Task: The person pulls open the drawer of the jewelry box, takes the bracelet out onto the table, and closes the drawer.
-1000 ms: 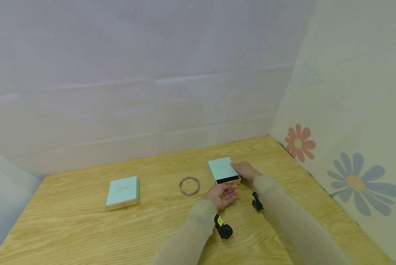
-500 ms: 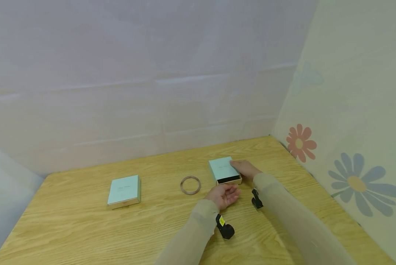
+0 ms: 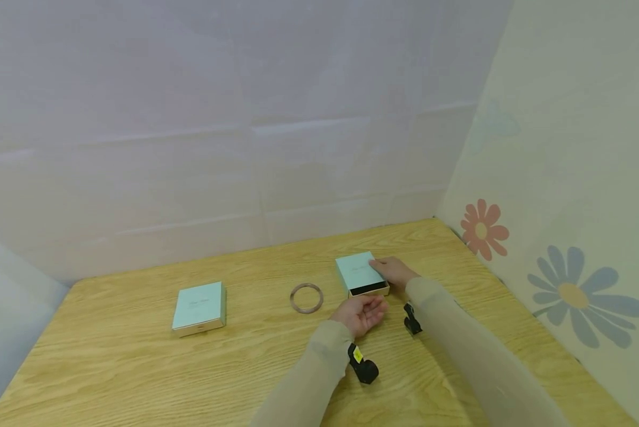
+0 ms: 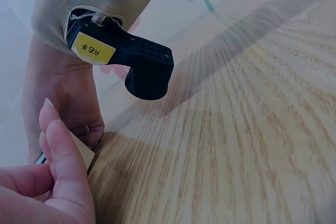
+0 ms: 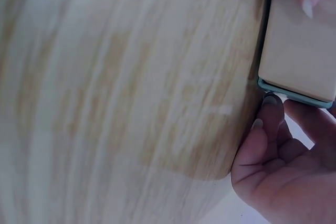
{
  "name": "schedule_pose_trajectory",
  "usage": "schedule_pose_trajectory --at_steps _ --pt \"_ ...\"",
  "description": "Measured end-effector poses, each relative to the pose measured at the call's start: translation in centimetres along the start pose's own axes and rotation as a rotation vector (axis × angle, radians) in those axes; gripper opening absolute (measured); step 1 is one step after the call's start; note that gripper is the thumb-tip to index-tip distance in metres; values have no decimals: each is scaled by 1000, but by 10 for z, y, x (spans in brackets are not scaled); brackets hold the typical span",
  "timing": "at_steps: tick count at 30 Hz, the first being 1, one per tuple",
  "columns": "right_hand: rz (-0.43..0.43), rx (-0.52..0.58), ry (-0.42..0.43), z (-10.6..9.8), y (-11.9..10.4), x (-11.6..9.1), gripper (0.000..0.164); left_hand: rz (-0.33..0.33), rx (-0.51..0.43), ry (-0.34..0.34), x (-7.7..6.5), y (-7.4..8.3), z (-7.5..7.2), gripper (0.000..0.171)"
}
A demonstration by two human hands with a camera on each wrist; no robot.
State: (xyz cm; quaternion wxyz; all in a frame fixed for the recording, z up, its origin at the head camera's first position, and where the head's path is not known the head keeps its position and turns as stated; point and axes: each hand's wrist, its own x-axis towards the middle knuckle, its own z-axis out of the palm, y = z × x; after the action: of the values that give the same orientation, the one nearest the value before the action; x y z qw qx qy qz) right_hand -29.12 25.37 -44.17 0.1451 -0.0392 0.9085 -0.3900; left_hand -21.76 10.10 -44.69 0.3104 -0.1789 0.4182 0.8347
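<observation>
A mint-green drawer box (image 3: pixel 358 268) lies on the table in the head view, its pale drawer (image 5: pixel 304 40) pulled slightly out toward me, with a dark gap behind the front. My right hand (image 3: pixel 396 274) grips the sleeve's right side, thumb on top and fingers curled along the side. At the drawer front, my left hand (image 3: pixel 358 316) has its thumb against bent fingers, pinching what appears to be a small tab there, mostly covered. Left of this box lies a brownish-pink bangle (image 3: pixel 307 311), flat and untouched.
A second mint-green box (image 3: pixel 199 305), shut, sits on the left of the wooden table (image 3: pixel 137 367). A pale sheet (image 3: pixel 191 148) hangs behind the table. The wall on the right (image 3: pixel 591 178) carries printed flowers. Both wrists wear black cameras.
</observation>
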Motion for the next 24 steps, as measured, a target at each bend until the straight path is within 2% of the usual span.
schedule_pose_trajectory --at_steps 10,24 --pt "-12 -6 6 0 -6 -5 51 8 -23 -3 1 1 1 18" --pt "36 80 -14 1 -7 -3 53 12 -12 4 6 3 0 20"
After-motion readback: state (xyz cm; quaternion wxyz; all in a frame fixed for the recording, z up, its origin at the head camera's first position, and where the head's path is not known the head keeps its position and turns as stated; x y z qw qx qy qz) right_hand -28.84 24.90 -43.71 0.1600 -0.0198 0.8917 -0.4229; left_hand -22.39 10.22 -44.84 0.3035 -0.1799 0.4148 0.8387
